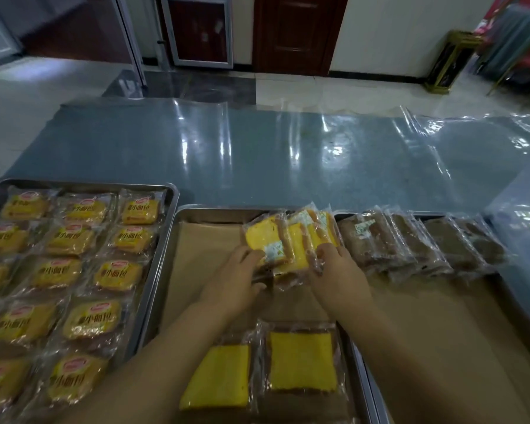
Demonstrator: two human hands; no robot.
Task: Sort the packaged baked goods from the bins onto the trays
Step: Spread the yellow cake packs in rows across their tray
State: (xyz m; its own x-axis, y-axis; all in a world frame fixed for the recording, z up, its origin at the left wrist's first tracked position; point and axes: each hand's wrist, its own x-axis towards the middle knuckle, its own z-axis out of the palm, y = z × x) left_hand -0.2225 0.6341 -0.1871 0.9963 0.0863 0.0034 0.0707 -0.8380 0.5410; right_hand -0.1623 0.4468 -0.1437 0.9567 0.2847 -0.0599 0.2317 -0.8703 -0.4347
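Note:
Both hands grip a stack of wrapped yellow cake slices [291,240] standing on edge at the far right of the middle tray [196,215]. My left hand [236,280] holds the stack's left side, and my right hand [340,270] presses its right side. Two more yellow cake packs [300,361] lie flat at the near end of the same tray, between my forearms. The left tray [165,191] is filled with several labelled yellow bread packs [71,240] in rows. The right tray [508,289] holds a leaning row of brown cake packs [416,243] along its far end.
Brown paper [202,255] lines the middle and right trays. The trays sit on a blue-grey table [257,154] under a clear plastic sheet. Beyond the table are a tiled floor, dark wooden doors [297,32] and a black and gold bin [447,62].

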